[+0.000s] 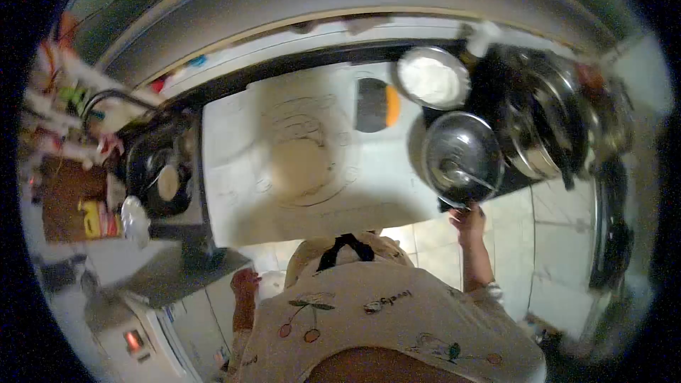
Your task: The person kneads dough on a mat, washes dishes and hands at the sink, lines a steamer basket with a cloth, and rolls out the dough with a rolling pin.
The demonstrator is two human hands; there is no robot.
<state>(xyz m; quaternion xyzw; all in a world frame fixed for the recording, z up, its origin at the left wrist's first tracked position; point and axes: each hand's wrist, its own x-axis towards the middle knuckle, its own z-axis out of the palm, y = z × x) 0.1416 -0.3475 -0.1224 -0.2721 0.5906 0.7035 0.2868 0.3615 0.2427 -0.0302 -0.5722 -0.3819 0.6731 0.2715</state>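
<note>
Clearly, the hands are well apart. The right hand (468, 221) is at the near rim of a shiny bowl (462, 150), though blur leaves it uncertain whether the fingers grip or only touch. The left hand (246, 281) hangs low beside the body, away from the worktop; I cannot tell how far its fingers are closed.

The shiny bowl sits right of the white mat (234, 163), close to the near edge, with a thin utensil (474, 179) inside. Good handling means a firm thumb-and-finger hold on the rim, the base kept flat and back from that edge. Any shift should be slow and level, since the utensil could slide or tip the load. The left hand would steady the opposite side well.

Just beyond stands a bowl of white powder (433, 79), near enough to be knocked, so a little clearance helps. The black-and-orange scraper (374, 105) lies left of it.
</note>
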